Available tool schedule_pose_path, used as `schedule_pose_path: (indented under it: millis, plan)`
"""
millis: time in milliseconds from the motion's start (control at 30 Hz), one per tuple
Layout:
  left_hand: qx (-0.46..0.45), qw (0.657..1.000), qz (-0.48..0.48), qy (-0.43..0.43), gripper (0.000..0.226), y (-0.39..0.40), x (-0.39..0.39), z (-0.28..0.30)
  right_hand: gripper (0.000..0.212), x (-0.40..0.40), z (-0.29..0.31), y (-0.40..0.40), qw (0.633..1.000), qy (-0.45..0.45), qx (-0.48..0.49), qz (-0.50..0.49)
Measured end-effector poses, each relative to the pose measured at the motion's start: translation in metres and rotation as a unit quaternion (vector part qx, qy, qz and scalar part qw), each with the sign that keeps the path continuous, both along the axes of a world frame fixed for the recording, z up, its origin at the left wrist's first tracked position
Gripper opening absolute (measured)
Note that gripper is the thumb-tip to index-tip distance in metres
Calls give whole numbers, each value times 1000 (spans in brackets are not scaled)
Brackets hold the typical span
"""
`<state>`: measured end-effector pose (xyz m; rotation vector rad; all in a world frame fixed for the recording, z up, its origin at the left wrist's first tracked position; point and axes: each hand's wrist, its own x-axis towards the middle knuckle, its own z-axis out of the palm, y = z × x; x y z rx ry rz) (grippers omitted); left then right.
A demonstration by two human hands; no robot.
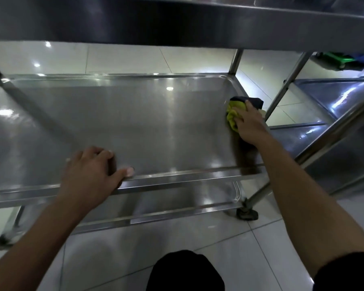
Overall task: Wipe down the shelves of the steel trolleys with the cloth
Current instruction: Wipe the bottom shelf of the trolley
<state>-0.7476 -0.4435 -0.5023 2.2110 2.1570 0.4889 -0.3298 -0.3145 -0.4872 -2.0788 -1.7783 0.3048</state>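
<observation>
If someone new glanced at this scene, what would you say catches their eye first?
Probably the yellow-green cloth, pressed by the right hand against the right edge of the shiny steel middle shelf. Next, the left hand resting on that shelf's near rim, and a second steel trolley at right.
</observation>
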Motion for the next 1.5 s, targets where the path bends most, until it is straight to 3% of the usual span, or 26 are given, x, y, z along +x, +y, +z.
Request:
schedule_pose_path:
  millis: [200, 467, 733, 900, 1133, 1300, 1500]
  plan:
    - [-44, 999, 6, -18, 89, -4, 1, 9, 41, 9, -9, -71, 999, -40, -25, 21]
    - [-32, 999, -7, -19, 69, -6, -2, 2, 39, -30, -20, -156, 998, -61, -1, -20]
    - [-41, 999, -8, 9, 57, -8, -2, 4, 39, -151, -17, -166, 999, -30, 14, 42]
    - [-65, 998, -7, 17, 62, -7, -3, 4, 42, -207, -17, -167, 996, -32, 6, 84]
    - [-69, 996, -35, 37, 64, -11, -9, 6, 43, -213, -20, -167, 995, -19, 19, 96]
    - [-33, 993, -110, 10, 49, -43, -21, 0, 45, -211, -22, -165, 994, -37, 22, 98]
    - [-30, 992, -114, 38, 41, -49, -20, 0, 45, -217, -24, -172, 991, -68, 65, 96]
